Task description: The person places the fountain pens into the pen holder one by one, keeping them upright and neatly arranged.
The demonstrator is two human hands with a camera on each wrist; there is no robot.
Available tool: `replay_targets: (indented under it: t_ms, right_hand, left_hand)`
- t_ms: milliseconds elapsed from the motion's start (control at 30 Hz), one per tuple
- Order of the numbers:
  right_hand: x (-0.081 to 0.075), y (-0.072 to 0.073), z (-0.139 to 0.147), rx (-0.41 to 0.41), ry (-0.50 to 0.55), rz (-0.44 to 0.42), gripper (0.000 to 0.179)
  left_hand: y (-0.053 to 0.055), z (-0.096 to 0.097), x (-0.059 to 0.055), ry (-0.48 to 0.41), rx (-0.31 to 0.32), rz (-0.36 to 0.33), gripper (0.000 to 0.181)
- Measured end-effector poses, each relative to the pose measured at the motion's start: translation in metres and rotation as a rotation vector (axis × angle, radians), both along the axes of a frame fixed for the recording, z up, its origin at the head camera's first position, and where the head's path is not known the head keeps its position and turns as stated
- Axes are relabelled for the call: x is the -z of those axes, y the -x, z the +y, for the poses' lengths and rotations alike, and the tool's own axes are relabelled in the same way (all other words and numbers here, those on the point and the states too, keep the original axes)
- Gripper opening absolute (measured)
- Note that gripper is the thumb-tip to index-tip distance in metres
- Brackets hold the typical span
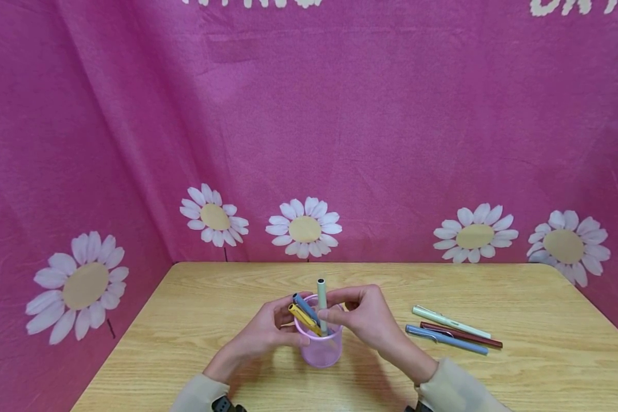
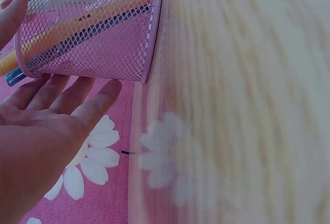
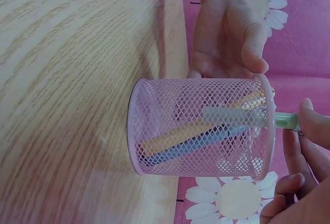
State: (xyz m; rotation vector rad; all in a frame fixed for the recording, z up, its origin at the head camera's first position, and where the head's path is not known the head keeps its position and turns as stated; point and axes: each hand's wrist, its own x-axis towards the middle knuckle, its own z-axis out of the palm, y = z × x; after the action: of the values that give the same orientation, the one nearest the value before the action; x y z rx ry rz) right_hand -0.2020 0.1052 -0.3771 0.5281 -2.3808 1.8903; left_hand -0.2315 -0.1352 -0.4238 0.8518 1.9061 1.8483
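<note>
A pink wire-mesh pen holder (image 1: 321, 352) stands upright on the table. My left hand (image 1: 275, 325) holds it from the left, thumb at the near side of the rim and fingers along the far side. Over its mouth, my right hand (image 1: 365, 315) pinches a pale green pen (image 1: 322, 297) between thumb and fingers. The pen's lower part is inside the mesh, its tip above the holder's bottom in the right wrist view. A yellow pen (image 2: 87, 22) and a blue pen (image 3: 191, 146) lean inside the holder, their upper ends sticking out on the left hand's side.
Right of the holder, three pens lie side by side on the wooden table (image 1: 226, 286): a pale green pen (image 1: 450, 321), a dark red pen (image 1: 463, 335) and a blue pen (image 1: 445, 339). A pink cloth (image 1: 371, 143) with daisies hangs behind and at the left.
</note>
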Motion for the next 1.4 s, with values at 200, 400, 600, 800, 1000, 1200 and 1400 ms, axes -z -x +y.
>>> replay_targets:
  t_ms: [200,400,600,800,1000,1200,1400]
  right_hand:
    - [0.003,-0.001,0.001,-0.007,-0.015,-0.007,0.024]
    - [0.006,-0.002,0.001,-0.016,-0.032,0.021,0.025]
    - [0.010,-0.001,0.000,-0.015,-0.067,0.060,0.023]
    - [0.011,0.000,-0.001,-0.008,-0.123,0.093,0.020]
    - [0.011,-0.001,-0.002,-0.006,-0.141,0.099,0.016]
    - [0.007,-0.003,0.004,-0.002,-0.147,0.094,0.016]
    - [0.002,-0.004,0.020,0.029,-0.173,0.093,0.018]
  left_hand:
    - [-0.001,0.000,-0.001,0.008,-0.013,-0.018,0.075]
    - [-0.001,0.000,0.000,0.016,-0.018,0.005,0.076]
    - [0.000,-0.001,0.000,0.019,-0.019,0.008,0.078]
    - [-0.001,-0.001,0.000,0.026,-0.025,-0.002,0.079]
    - [-0.001,0.000,-0.001,-0.001,-0.007,-0.007,0.077]
    - [0.001,0.001,0.000,-0.027,0.021,0.018,0.073]
    - [0.002,0.000,0.000,-0.018,0.013,0.025,0.074]
